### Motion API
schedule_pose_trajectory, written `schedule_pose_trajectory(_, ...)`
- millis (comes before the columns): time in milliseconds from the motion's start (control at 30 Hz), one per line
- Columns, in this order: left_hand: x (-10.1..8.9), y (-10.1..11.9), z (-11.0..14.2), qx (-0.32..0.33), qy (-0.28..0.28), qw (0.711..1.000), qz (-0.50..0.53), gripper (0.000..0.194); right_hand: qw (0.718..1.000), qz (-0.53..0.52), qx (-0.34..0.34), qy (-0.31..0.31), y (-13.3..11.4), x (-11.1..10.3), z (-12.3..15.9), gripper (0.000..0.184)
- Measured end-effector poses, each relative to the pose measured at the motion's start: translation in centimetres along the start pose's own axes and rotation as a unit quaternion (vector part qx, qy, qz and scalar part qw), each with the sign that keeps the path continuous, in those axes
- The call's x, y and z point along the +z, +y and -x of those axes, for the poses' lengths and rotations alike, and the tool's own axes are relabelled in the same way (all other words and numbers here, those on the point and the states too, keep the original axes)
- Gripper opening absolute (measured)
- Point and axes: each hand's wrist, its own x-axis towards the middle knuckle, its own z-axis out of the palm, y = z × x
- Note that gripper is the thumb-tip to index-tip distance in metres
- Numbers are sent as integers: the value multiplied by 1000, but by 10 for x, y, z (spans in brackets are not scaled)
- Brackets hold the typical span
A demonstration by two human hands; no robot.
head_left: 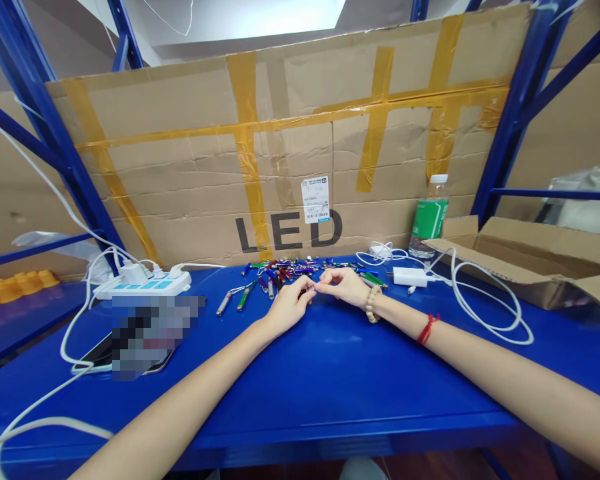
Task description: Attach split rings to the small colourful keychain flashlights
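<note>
My left hand (289, 307) and my right hand (347, 288) meet above the blue table, fingertips together. Both are closed in a pinch. Whatever lies between the fingers is too small and too hidden to name. Just behind them spreads a pile of small metal tubes (283, 272) in green, blue, red, purple and silver, some with key rings or clips. Left of my left hand, a silver tube (224, 304) and a green tube (243, 298) lie apart from the pile. A beaded bracelet is on my right wrist, with a red string farther up.
A white power strip (150, 285) with cables and a blurred, phone-like object (100, 350) lie at left. To the right are a white adapter (410, 277), a looped cable, a green-labelled bottle (430, 217) and an open cardboard box (545, 283). Taped cardboard (190, 193) stands behind.
</note>
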Motion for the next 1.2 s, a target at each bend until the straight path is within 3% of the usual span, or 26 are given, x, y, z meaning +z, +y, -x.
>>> schedule_pose_trajectory(200,5,0,-2,49,0,998,26,13,999,5,-44,-20,-4,16,2,37)
schedule_pose_trajectory(367,6,0,-6,6,25,999,37,12,986,129,-101,30,-5,16,1,26)
schedule_pose_trajectory(533,5,-1,-7,-8,49,998,28,21,949,244,-195,40,-6,13,3,18)
schedule_pose_trajectory(700,4,1,-7,-11,51,998,43,17,940,275,-200,31,-6,14,3,18)
schedule_pose_trajectory(967,4,3,-7,-24,48,994,96,11,977,146,-124,91,-6,14,1,23)
schedule_pose_trajectory(1200,4,3,-6,-20,55,994,94,13,983,118,-97,102,-6,14,0,18)
